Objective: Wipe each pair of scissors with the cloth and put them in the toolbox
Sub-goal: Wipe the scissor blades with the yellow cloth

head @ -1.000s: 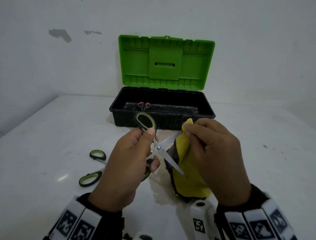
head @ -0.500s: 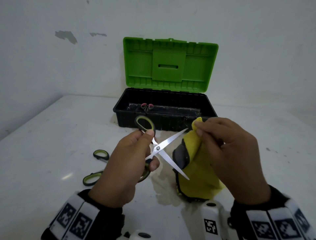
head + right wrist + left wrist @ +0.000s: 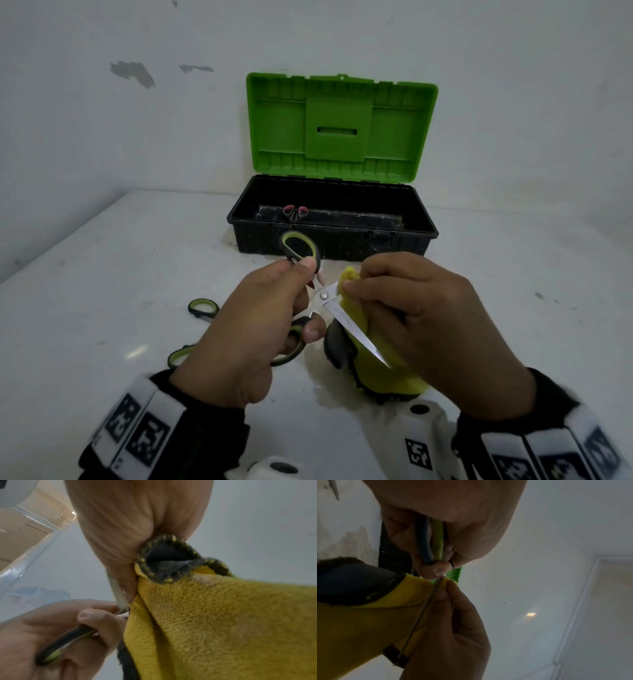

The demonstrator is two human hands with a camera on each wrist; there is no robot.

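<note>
My left hand (image 3: 274, 315) grips the black-and-green handles of a pair of scissors (image 3: 352, 325), blades spread apart above the table. A yellow cloth with a dark edge (image 3: 376, 370) is pinched by my right hand (image 3: 404, 308) around the upper blade close to the pivot; the lower blade lies bare across the cloth. In the left wrist view the handles (image 3: 429, 540) sit in my curled fingers and the blade (image 3: 419, 616) runs along the cloth (image 3: 368, 622). The right wrist view has the cloth (image 3: 223, 622) filling the frame. Behind stands the open toolbox (image 3: 332, 236), green lid up.
A second pair of black-and-green scissors (image 3: 202, 308) lies on the white table (image 3: 102, 274) left of my left hand, partly hidden by it. Red-handled scissors (image 3: 295, 211) rest inside the toolbox. A wall rises close behind the box.
My right hand slid the cloth from the tip of the upper blade down to the pivot. The left hand kept its hold on the handles, blades still spread.
</note>
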